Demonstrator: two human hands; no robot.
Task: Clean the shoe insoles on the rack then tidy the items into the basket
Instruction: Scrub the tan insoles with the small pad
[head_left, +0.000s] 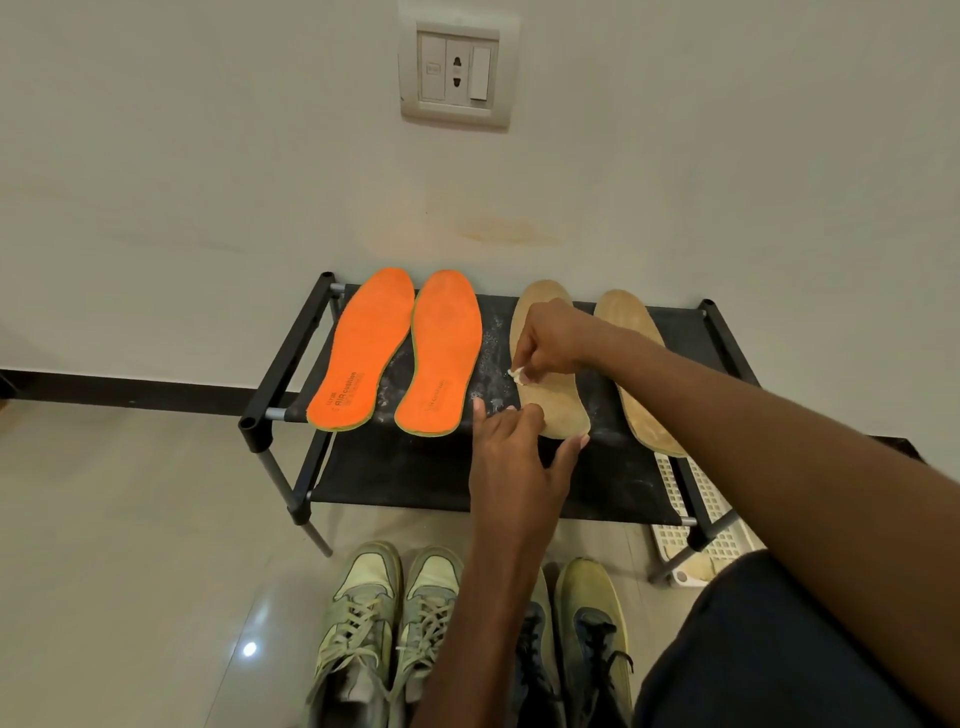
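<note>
1. Two orange insoles (363, 348) (444, 353), far left on the rack.
2. Two tan insoles (558, 410) (641, 395), far right.
3. One black shoe rack (283, 358).
4. Four sneakers, near: two pale green (358, 623) (428, 618), two darker (535, 654) (595, 634).
5. One white basket (711, 514), right.
6. One wall socket plate (457, 73).

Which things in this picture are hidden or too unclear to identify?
- Small white thing pinched by the right hand: too small to identify.
- White basket: mostly hidden by the rack and right arm; contents unclear.
- Dark shoes: partly covered by the left arm, cut off by the bottom edge.
- Left tan insole: middle hidden by the right hand.
</note>
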